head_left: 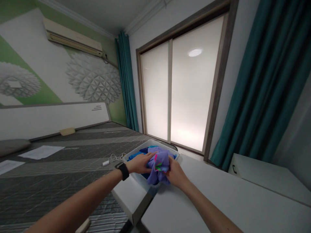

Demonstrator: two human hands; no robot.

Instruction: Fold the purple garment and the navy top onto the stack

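A bunched purple garment (pixel 159 160) with pink and green marks lies over a clear plastic bin (pixel 150 143). My left hand (pixel 141 162), a dark watch on its wrist, rests against the garment's left side with fingers reaching onto the cloth. On the other side, my right hand (pixel 175 173) is closed on the garment's edge, its fingertips partly hidden by the fabric. Blue clothing (pixel 136 156) shows in the bin beneath and to the left. Part of the purple cloth hangs over the near rim.
The bin stands on a white tabletop (pixel 194 194) beside a bed (pixel 80 174) with a striped grey cover. A white cable with a plug (pixel 106 163) and paper sheets (pixel 41 152) lie on the bed. A white cabinet (pixel 264 174) stands at right, near teal curtains (pixel 262 81).
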